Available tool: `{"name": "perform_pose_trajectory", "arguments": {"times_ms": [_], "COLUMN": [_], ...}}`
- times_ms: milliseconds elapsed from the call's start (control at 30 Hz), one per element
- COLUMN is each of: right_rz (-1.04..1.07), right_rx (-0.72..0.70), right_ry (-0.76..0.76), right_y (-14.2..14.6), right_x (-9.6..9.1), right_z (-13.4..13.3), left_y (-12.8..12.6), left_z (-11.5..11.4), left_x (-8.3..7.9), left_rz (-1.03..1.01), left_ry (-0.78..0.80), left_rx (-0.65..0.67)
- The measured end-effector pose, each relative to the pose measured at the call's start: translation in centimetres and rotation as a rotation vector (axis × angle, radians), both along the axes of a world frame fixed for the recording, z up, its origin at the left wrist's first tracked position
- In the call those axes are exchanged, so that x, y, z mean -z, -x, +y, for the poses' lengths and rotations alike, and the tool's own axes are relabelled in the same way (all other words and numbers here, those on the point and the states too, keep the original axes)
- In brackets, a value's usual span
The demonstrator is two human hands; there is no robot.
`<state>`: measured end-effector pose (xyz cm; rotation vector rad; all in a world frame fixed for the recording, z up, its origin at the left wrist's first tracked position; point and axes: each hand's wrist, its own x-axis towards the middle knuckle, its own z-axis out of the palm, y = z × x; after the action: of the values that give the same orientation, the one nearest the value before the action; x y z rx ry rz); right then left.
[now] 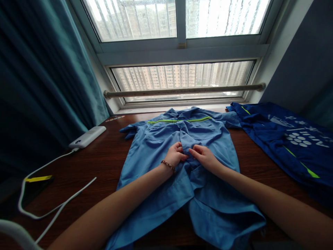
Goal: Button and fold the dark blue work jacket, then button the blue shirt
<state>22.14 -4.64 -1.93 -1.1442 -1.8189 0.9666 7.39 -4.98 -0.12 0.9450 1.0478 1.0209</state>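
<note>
A light blue work shirt (208, 139) with a yellow-green chest stripe lies face up on the dark wooden table (104, 163), collar toward the window. My left hand (175, 154), with a beaded bracelet at the wrist, pinches the left edge of the shirt's front opening at mid-chest. My right hand (204, 156) pinches the facing edge right beside it. Both hands have their fingers curled onto the fabric and nearly touch. Below them the shirt's front panels lie apart and rumpled toward the table's near edge.
A darker blue garment (286, 139) with white print and yellow-green stripes lies at the right. A white power bank (87, 136) with a white cable (52, 208) sits at the left, near a teal curtain (39, 86). A window with a rail (182, 91) runs behind the table.
</note>
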Motion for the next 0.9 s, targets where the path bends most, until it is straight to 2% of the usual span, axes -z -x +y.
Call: {"name": "perform_pose_trajectory", "arguments": {"times_ms": [200,367,500,633,767,900], "right_rz": [-0.022,0.019,0.147,0.262,0.246,0.352], "right_rx": [-0.005,-0.005,-0.027,-0.025,-0.137,-0.095], "right_ry": [-0.015,0.049,0.182,0.38,0.556,0.616], "right_y": [-0.1,-0.1,-0.2,-0.5,-0.9,-0.6], "right_x": [0.3,0.5,0.1,-0.8,-2.0,-2.6], "right_z": [0.2,0.5,0.7,0.5,-0.3,-1.2], "left_y": [-0.1,-0.1,-0.1,0.3,1.3,2.4], "left_z": [-0.1,-0.1,0.0,0.6,2.1,3.5], "left_x": [0.1,0.2,0.0,0.2,0.9,1.4], "left_rz": [-0.014,0.009,0.056,0.11,0.166,0.185], "left_ry": [-0.061,-0.106,-0.137,-0.167,-0.158,-0.157], "left_rx": [0.047,0.084,0.072,-0.011,-0.125,-0.18]}}
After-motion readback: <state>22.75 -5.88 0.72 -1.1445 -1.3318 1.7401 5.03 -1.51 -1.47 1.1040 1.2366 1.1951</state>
